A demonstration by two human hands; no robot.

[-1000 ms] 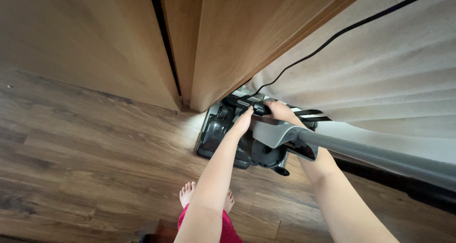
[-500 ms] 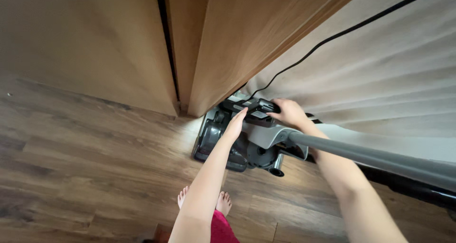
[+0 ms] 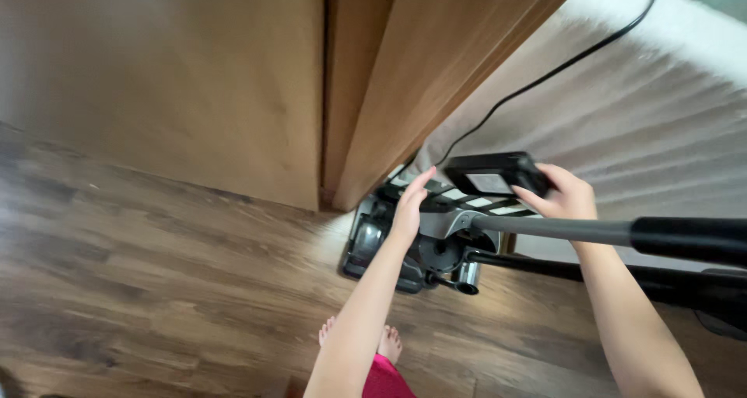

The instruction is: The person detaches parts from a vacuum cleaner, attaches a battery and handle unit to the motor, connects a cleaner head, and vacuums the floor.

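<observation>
A grey and black upright vacuum cleaner (image 3: 397,246) stands on the wooden floor against a wooden wardrobe. My left hand (image 3: 410,203) rests on the top of its body with the fingers stretched out. My right hand (image 3: 562,193) grips a flat black rectangular part (image 3: 492,174) lifted a little above the vacuum, with a black cord (image 3: 545,75) running up from it. The vacuum's grey handle tube (image 3: 560,229) runs to the right, ending in a black grip.
The wooden wardrobe (image 3: 233,87) fills the top left. A pale pleated curtain (image 3: 638,110) hangs at the right behind the cord. My bare feet (image 3: 358,340) and a red garment (image 3: 385,378) show at the bottom on the dark wood floor (image 3: 156,289).
My right hand has lifted the black rectangular part up off the vacuum's top. The view has shifted, so the vacuum sits further right. My left hand stays on the vacuum body.
</observation>
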